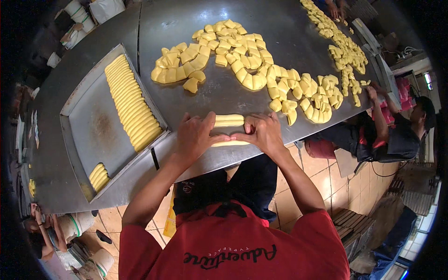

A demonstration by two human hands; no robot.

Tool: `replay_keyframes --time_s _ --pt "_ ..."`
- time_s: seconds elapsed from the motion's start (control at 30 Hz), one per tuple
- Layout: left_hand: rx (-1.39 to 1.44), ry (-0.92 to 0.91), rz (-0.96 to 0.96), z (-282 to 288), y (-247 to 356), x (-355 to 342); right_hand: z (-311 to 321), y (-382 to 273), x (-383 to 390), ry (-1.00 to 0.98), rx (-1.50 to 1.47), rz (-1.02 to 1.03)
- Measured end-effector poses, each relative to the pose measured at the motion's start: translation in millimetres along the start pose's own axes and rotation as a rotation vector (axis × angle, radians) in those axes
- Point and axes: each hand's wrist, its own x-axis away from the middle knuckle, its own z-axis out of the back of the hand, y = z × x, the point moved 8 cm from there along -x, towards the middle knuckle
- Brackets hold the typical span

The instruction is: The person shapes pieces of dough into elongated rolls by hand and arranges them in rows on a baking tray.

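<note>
Near the front edge of the metal table, my left hand and my right hand close around the two ends of some short yellow dough sticks. My fingers curl at the ends while both thumbs point inward, their tips meeting on the near side. Another dough stick lies just below my thumbs, closer to the edge. My fingers cover the ends of the sticks. To the left is a metal tray with a long row of dough sticks along its right side and a few more sticks at its near corner.
Cut dough pieces spread in winding strips beyond my hands, with another heap at the far right. A co-worker reaches onto the table at the right. Another person's arms show at the lower left. White buckets stand beyond the table.
</note>
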Motion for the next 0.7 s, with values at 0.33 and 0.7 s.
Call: replay_keyframes --time_s 0.33,0.7 --pt "-0.039 -0.026 -0.011 4 -7 -6 -6 4 -2 -0.087 -0.004 -0.076" --pt "0.205 -0.005 -0.018 16 -11 1 12 9 4 0.083 -0.029 0.023"
